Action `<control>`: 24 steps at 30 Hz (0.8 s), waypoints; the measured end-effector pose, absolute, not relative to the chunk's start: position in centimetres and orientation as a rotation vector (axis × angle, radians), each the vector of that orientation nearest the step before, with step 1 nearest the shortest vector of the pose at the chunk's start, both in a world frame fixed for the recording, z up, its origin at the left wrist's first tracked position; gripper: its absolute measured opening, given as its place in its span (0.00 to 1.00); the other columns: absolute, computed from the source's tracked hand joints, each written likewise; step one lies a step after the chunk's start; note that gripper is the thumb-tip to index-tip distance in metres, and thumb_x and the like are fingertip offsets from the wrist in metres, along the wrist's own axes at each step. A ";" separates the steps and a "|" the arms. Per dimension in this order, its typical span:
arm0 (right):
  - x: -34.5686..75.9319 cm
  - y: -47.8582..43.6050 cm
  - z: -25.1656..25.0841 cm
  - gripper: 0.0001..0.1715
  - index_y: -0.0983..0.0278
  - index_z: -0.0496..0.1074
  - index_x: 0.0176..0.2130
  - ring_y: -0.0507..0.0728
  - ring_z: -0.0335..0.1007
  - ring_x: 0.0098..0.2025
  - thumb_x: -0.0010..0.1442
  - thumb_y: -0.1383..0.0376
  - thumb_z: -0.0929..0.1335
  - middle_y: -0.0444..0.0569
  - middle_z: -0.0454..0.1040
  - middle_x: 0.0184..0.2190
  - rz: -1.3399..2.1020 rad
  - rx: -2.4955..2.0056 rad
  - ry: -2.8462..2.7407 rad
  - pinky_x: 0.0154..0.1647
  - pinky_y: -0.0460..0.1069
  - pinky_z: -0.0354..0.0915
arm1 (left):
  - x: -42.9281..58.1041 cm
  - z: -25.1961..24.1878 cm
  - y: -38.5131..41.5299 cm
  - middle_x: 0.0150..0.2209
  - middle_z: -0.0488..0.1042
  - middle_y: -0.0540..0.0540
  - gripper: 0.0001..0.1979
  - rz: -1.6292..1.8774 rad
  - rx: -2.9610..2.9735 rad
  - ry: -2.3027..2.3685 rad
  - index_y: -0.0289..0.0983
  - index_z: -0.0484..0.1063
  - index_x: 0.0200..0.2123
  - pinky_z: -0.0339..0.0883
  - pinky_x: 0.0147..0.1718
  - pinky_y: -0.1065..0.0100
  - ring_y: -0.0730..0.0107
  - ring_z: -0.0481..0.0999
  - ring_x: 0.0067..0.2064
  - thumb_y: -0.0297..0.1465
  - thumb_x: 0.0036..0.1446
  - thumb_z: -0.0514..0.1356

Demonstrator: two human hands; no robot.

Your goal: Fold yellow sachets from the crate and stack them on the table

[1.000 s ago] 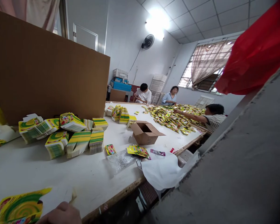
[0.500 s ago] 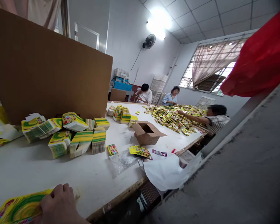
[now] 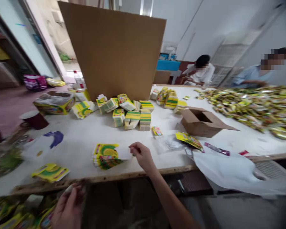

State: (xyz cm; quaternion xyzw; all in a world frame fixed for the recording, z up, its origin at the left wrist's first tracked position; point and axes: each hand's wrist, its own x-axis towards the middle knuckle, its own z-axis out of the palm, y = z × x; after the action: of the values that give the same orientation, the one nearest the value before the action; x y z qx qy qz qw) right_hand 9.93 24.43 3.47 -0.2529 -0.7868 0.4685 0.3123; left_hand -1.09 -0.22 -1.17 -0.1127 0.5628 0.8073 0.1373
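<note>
My right hand (image 3: 141, 155) reaches over the table's front edge, its fingertips pinched on the white flap of the top flat yellow-green carton (image 3: 105, 155). That carton lies on a small stack on the white table (image 3: 81, 143). Low at the left, below the table edge, my left hand (image 3: 68, 206) is blurred, fingers curled over a heap of yellow packets (image 3: 19, 213). A small pale thing shows at its fingertips; whether it grips it is unclear.
A tall cardboard sheet (image 3: 114, 51) stands behind bundles of folded cartons (image 3: 132, 111). To the right are an open brown box (image 3: 201, 122), a clear plastic bag (image 3: 168, 143), a white bag (image 3: 231, 171) and a sachet pile (image 3: 257, 105). Two people sit at the far side.
The view has swung left and down. My right hand now stretches out to the carton stack with its flap pinched. My left hand has come into view below the table edge.
</note>
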 end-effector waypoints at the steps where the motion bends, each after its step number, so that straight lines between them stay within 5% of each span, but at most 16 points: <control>1: 10.2 24.4 3.1 0.11 0.64 0.71 0.37 0.52 0.71 0.28 0.63 0.65 0.61 0.44 0.73 0.25 1.266 -0.659 -2.085 0.30 0.46 0.67 | -1.0 -1.1 -0.4 0.30 0.75 0.51 0.22 2.349 -0.376 1.591 0.38 0.75 0.33 0.72 0.27 0.77 0.74 0.72 0.29 0.38 0.32 0.75; 6: 9.9 23.4 3.5 0.09 0.64 0.69 0.40 0.53 0.70 0.30 0.64 0.64 0.61 0.45 0.72 0.26 1.131 -0.694 -2.187 0.33 0.47 0.66 | -0.2 -0.6 0.4 0.29 0.76 0.53 0.23 2.385 -0.382 1.534 0.37 0.76 0.31 0.73 0.28 0.80 0.77 0.72 0.29 0.36 0.27 0.76; 11: 6.7 21.7 4.0 0.17 0.63 0.72 0.45 0.60 0.66 0.46 0.55 0.62 0.71 0.54 0.72 0.42 0.853 -0.690 -2.419 0.49 0.54 0.62 | 0.4 -0.4 0.9 0.30 0.76 0.52 0.25 2.359 -0.332 1.533 0.37 0.76 0.33 0.72 0.26 0.79 0.76 0.72 0.27 0.37 0.27 0.76; 16: 4.9 20.3 3.1 0.09 0.65 0.74 0.36 0.64 0.66 0.44 0.59 0.62 0.69 0.57 0.72 0.38 0.694 -0.769 -2.586 0.45 0.57 0.61 | 0.8 -0.3 0.8 0.30 0.76 0.51 0.25 2.359 -0.311 1.537 0.36 0.76 0.33 0.72 0.27 0.79 0.76 0.73 0.27 0.37 0.28 0.76; 24: 5.2 20.2 4.1 0.06 0.64 0.70 0.37 0.61 0.66 0.42 0.57 0.68 0.69 0.52 0.73 0.38 0.732 -0.813 -2.568 0.44 0.53 0.60 | 1.0 -0.8 1.2 0.31 0.76 0.50 0.26 2.300 -0.287 1.554 0.36 0.76 0.35 0.71 0.27 0.79 0.76 0.72 0.27 0.39 0.29 0.76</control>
State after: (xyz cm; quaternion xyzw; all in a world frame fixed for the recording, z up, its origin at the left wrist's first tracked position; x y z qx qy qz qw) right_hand 5.19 20.16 4.05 -0.2867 -0.9060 0.2581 0.1741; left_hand 1.02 1.18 -0.85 -0.1013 0.5483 0.8115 0.1747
